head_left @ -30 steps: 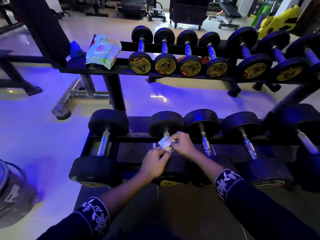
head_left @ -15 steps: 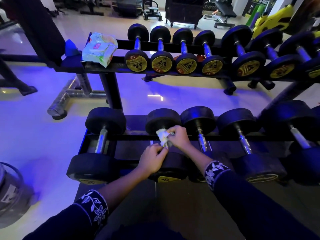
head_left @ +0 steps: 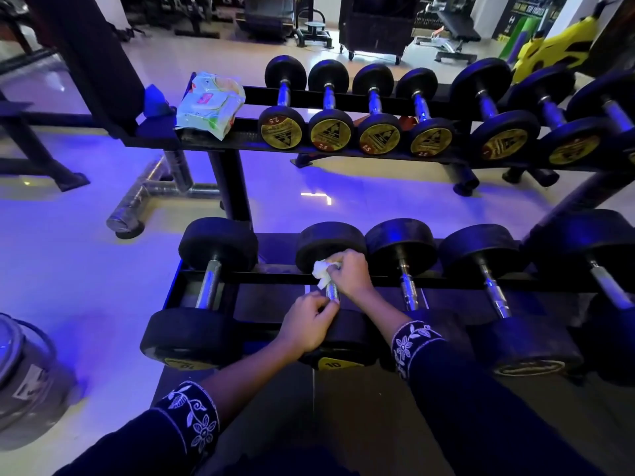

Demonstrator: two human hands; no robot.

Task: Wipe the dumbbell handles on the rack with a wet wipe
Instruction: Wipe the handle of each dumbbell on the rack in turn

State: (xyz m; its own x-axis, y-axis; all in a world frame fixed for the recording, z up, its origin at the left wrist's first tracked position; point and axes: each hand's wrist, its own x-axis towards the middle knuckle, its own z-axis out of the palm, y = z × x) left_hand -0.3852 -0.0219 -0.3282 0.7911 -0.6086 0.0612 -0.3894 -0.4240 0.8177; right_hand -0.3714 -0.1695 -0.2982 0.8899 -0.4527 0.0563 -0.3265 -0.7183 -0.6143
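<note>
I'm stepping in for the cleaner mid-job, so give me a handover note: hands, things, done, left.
Right hand: grips the crumpled white wet wipe against the far end of the chrome handle of the black dumbbell second from left on the lower tier.
Left hand: holds that handle's near end.
Green-and-white pack of wipes: on the upper shelf, left end.
Done: this handle is under way; which others are wiped does not show.
Left: finish it, then likely the neighbouring lower handles and the upper row.

Seven dumbbells [head_left: 374, 108] on upper rack [head_left: 240, 140], five on lower rack [head_left: 275, 278]; one wipe packet [head_left: 209, 104]; one wet wipe [head_left: 321, 271]; left hand [head_left: 309, 321], right hand [head_left: 350, 276]
</note>
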